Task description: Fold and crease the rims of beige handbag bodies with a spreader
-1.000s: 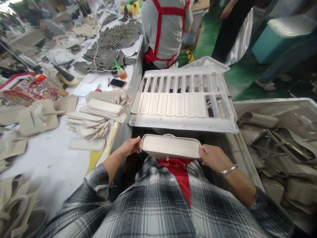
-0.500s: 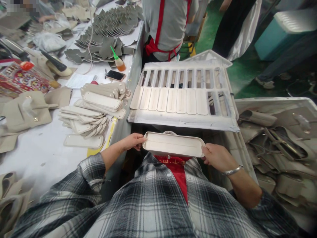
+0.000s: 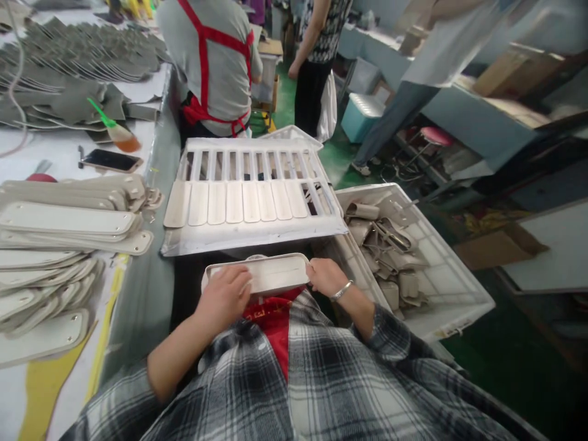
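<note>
In front of my chest is a long, shallow cream bag piece (image 3: pixel 278 274) with a raised rim, a thin line running along its floor. My left hand (image 3: pixel 226 288) lies over its left part, fingers bent over the near wall and into it; the thumb is hidden. At the right end my right hand (image 3: pixel 325 277) pinches the rim. Just beyond stands a white slatted rack (image 3: pixel 257 236), where a row of cream strips (image 3: pixel 226 203) lies side by side.
Left, the table (image 3: pixel 158 131) bears stacked cream strips with metal studs (image 3: pixel 68 219), a phone (image 3: pixel 113 160), a green-tipped glue bottle (image 3: pixel 120 135) and grey leather pieces (image 3: pixel 68 61). A white crate (image 3: pixel 452 288) of bag parts stands right. A person in a red-strapped apron (image 3: pixel 220 67) is ahead.
My left hand has moved from the left end of the bag piece to lie over its left part. My right hand keeps its hold. The view has swung right.
</note>
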`<state>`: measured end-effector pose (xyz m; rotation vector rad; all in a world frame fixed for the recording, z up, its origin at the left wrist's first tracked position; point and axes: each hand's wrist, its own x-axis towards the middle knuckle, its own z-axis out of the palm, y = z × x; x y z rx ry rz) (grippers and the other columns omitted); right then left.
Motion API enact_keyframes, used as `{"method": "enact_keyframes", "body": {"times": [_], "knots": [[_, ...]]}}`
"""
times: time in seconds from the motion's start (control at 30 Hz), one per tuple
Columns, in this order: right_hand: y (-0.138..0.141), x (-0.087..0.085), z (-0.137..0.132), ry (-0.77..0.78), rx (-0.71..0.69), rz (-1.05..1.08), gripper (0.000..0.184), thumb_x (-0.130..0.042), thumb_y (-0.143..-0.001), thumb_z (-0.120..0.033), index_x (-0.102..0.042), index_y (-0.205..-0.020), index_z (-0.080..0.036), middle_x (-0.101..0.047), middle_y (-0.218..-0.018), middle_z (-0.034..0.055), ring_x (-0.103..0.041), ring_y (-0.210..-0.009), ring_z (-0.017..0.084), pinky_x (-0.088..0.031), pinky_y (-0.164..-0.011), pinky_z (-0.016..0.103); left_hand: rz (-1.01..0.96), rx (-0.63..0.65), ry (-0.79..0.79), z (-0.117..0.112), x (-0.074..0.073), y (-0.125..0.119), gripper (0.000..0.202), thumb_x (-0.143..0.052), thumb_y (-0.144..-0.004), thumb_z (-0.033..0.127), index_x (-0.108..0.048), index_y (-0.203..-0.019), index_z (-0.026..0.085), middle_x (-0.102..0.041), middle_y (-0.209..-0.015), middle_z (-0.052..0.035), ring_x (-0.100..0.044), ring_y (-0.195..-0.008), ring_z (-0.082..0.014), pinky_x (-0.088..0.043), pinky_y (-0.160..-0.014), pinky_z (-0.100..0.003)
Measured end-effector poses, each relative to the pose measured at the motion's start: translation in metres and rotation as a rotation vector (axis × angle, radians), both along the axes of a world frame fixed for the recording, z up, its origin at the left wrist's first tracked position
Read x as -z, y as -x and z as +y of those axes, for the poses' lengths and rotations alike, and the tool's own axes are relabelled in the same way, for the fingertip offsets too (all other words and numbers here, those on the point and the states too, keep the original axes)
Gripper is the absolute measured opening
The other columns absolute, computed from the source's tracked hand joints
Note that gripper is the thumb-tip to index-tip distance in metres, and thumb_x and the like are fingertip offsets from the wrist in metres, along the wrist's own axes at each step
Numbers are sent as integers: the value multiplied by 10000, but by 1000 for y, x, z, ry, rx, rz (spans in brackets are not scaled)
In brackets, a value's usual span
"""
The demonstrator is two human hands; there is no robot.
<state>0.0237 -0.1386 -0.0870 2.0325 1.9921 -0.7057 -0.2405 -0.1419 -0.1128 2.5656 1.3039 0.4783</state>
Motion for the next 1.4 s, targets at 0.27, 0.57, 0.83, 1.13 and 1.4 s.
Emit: {"method": "enact_keyframes", "body": {"times": [0.27, 0.57, 0.83, 1.13, 1.4], "knots": [[3, -1, 6, 27, -15, -14, 385, -287, -951, -240, -629, -873, -82, -694, -852, 137, -665, -717, 143, -429, -665, 205, 220, 296, 46, 6, 8, -55, 367, -525, -841, 295, -570, -1193, 202, -548, -1298, -77, -508, -962, -257, -424, -771, -379], [-15, 23, 5, 141, 299, 476, 419, -237, -966, -388, -539, -805, -145, -660, -642, 57, -647, -573, 145, -480, -545, 214, 227, 300, 98, 6, 8, -52, 408, -536, -845, 355, -545, -1232, 225, -517, -1337, -68, -495, -997, -259, -403, -816, -381], [-34, 38, 4, 427, 690, 1054, 168, -430, -921, -244, -470, -781, -160, -611, -568, -11, -633, -498, 113, -493, -470, 181, 271, 287, 84, 4, 0, -54, 448, -495, -862, 473, -567, -1203, 192, -541, -1309, -65, -496, -970, -252, -418, -796, -378], [-26, 33, 8, 309, 492, 753, 191, -498, -875, -270, -479, -714, -169, -625, -568, 11, -643, -521, 140, -499, -464, 207, 302, 282, 57, 3, -3, -55, 437, -493, -871, 452, -554, -1220, 196, -526, -1323, -55, -494, -980, -239, -412, -769, -358], [-12, 24, 11, 69, 156, 289, 237, -370, -873, -212, -457, -657, -174, -656, -630, 43, -641, -561, 124, -431, -540, 197, 306, 276, 49, 1, 0, -55, 498, -543, -840, 455, -516, -1261, 191, -499, -1351, -54, -484, -990, -242, -412, -765, -376]]}}
